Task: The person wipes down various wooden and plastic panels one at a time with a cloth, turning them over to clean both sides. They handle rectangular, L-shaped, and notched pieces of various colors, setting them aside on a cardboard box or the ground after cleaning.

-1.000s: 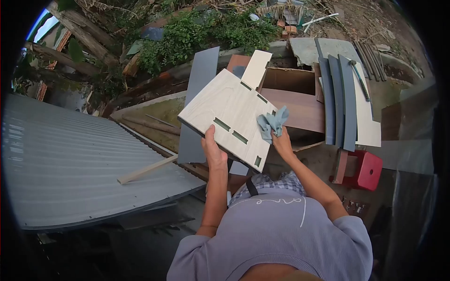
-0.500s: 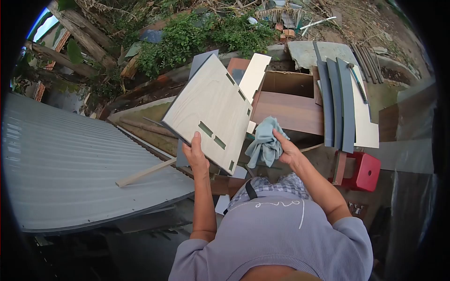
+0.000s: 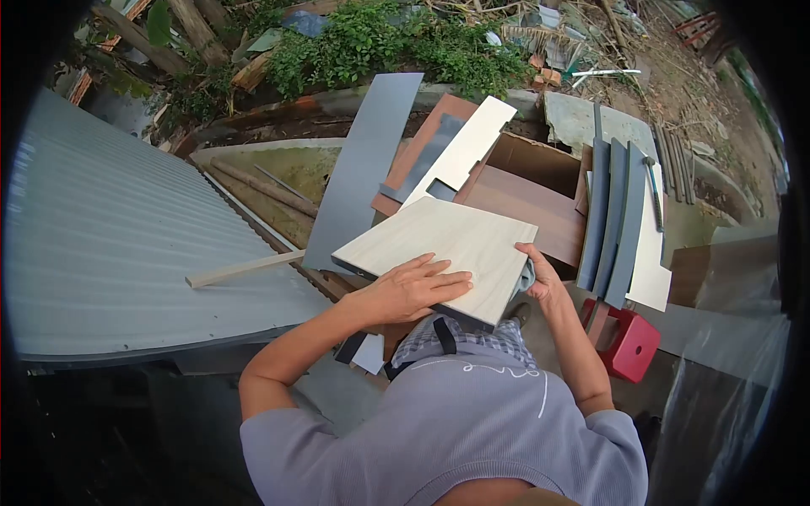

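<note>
A pale wood-grain panel (image 3: 456,240) with dark edges lies tilted in front of my body. Flat across its near left part rests my left hand (image 3: 413,288), fingers spread on the face. My right hand (image 3: 540,271) grips the panel's right edge, thumb on top. Beneath those fingers a bit of blue-green cloth (image 3: 527,277) shows; most of it is hidden behind the panel and the hand.
Ahead stands an open cardboard box (image 3: 540,164) with a brown board (image 3: 531,207) on it. Grey and cream panels flank it, and a hammer (image 3: 655,192) lies on the right stack. A red stool (image 3: 634,346) sits at right, corrugated roofing (image 3: 143,244) at left.
The panel has come lower and been turned, so its slotted face no longer shows. My left hand went from gripping its edge to lying flat on it; my right hand now holds its right edge.
</note>
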`<action>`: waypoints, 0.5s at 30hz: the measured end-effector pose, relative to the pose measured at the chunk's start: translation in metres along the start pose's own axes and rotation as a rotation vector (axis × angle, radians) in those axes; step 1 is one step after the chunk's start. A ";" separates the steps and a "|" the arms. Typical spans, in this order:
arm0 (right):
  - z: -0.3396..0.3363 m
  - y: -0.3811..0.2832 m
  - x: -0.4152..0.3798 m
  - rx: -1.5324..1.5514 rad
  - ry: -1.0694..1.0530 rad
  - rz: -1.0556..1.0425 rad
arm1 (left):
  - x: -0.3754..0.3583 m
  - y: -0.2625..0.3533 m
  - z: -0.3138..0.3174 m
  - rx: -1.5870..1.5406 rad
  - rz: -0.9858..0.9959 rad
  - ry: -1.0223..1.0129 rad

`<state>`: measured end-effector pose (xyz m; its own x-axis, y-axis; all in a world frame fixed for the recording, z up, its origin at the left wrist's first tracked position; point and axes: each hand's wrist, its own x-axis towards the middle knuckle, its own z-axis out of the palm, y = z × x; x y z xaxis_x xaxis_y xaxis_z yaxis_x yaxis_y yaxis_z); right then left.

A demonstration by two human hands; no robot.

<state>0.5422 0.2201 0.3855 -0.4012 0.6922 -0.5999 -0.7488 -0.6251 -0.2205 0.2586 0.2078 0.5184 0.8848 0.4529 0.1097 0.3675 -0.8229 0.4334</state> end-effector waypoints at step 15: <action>-0.002 0.013 -0.005 -0.187 0.180 -0.377 | 0.020 -0.128 0.151 -2.099 -0.593 0.841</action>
<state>0.5356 0.2081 0.3841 -0.0079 0.8205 -0.5717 -0.7105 -0.4069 -0.5742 0.2723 0.2703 0.3302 0.3623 0.8615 -0.3557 -0.7267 0.5001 0.4710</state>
